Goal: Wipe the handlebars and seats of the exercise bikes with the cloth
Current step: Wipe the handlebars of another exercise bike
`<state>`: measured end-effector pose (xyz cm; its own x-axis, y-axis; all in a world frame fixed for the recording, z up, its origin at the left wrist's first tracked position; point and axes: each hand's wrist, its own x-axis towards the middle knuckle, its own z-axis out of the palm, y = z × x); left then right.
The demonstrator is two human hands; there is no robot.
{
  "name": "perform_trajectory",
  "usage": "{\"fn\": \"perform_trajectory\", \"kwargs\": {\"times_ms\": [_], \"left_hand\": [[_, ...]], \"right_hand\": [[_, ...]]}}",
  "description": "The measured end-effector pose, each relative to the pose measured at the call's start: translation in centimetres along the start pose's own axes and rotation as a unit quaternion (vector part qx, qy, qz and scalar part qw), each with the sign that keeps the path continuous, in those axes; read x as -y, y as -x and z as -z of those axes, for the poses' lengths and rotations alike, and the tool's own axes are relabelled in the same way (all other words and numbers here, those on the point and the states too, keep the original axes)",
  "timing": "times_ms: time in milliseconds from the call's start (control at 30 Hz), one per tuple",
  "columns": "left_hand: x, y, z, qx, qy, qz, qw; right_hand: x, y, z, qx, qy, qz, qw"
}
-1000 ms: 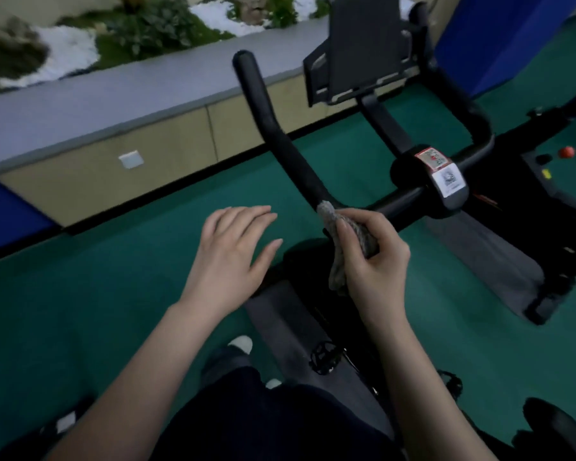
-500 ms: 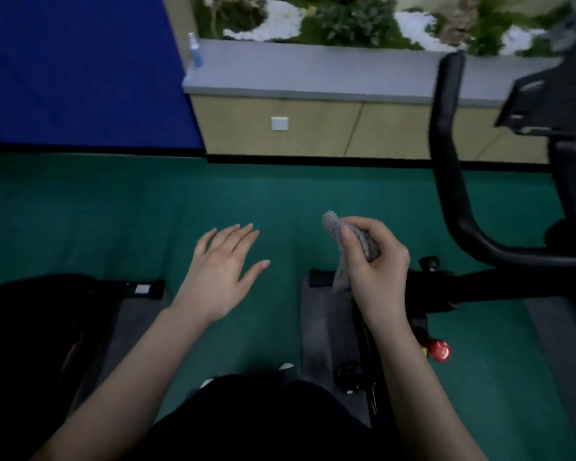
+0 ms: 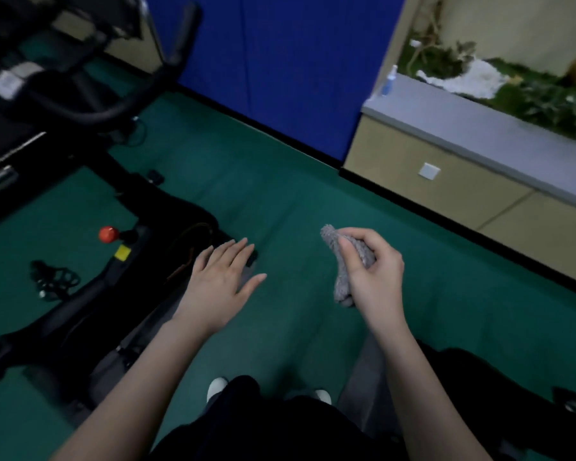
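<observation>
Green floor (image 3: 296, 201) fills the room. Nearest the camera are dark clothes and two white shoe toes (image 3: 217, 387), with both bare forearms reaching forward above them.

The right grip (image 3: 376, 271) is curled round a grey cloth (image 3: 343, 281): the fingers wrap it from the far side and the thumb presses on its near face. The cloth is bunched into a narrow roll, held in the air over the floor and touching no bike. Its long axis runs roughly away from the person, leaning a little left. The far end pokes out past the fingers, and the near end hangs free below the thumb.

The left grip (image 3: 220, 281) holds nothing. It is palm down, its fingers straight and close together and its thumb spread out to the right, just beside the base of the exercise bike (image 3: 80, 304).

That black bike stands on the left, with a red knob (image 3: 107, 234), a yellow label (image 3: 123, 252) and a pedal (image 3: 52, 281). Its handlebar (image 3: 113, 111) is farther off and blurred, well apart from the cloth.

Beyond stands a blue wall panel (image 3: 280, 61). To its right is a beige cabinet with a grey surface (image 3: 463, 124), which carries a small blue bottle (image 3: 389, 81) at its corner. Plants (image 3: 529, 94) grow behind it.
</observation>
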<state>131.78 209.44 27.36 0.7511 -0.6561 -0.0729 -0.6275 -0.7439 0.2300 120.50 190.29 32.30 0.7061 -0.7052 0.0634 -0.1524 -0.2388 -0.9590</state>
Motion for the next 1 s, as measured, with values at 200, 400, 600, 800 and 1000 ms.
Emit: {"fn": "perform_trajectory", "kwargs": {"times_ms": [200, 400, 600, 800, 1000], "left_hand": [[8.7, 3.9, 2.3, -0.043, 0.056, 0.073, 0.995], [16.4, 6.5, 3.6, -0.071, 0.076, 0.12, 0.987], [20.7, 7.9, 4.5, -0.092, 0.104, 0.165, 0.977], [22.5, 7.5, 4.5, -0.095, 0.119, 0.194, 0.969], [24.2, 4.9, 4.7, -0.103, 0.111, 0.231, 0.961]], "right_hand": [[3.6, 2.4, -10.1, 0.076, 0.015, 0.067, 0.995], [5.0, 4.3, -18.0, 0.125, 0.018, 0.062, 0.99], [6.2, 5.7, -22.9, 0.166, 0.024, 0.059, 0.984], [6.6, 4.4, -26.1, 0.203, 0.024, 0.048, 0.978], [6.8, 1.5, -28.8, 0.239, 0.028, 0.043, 0.97]]}}
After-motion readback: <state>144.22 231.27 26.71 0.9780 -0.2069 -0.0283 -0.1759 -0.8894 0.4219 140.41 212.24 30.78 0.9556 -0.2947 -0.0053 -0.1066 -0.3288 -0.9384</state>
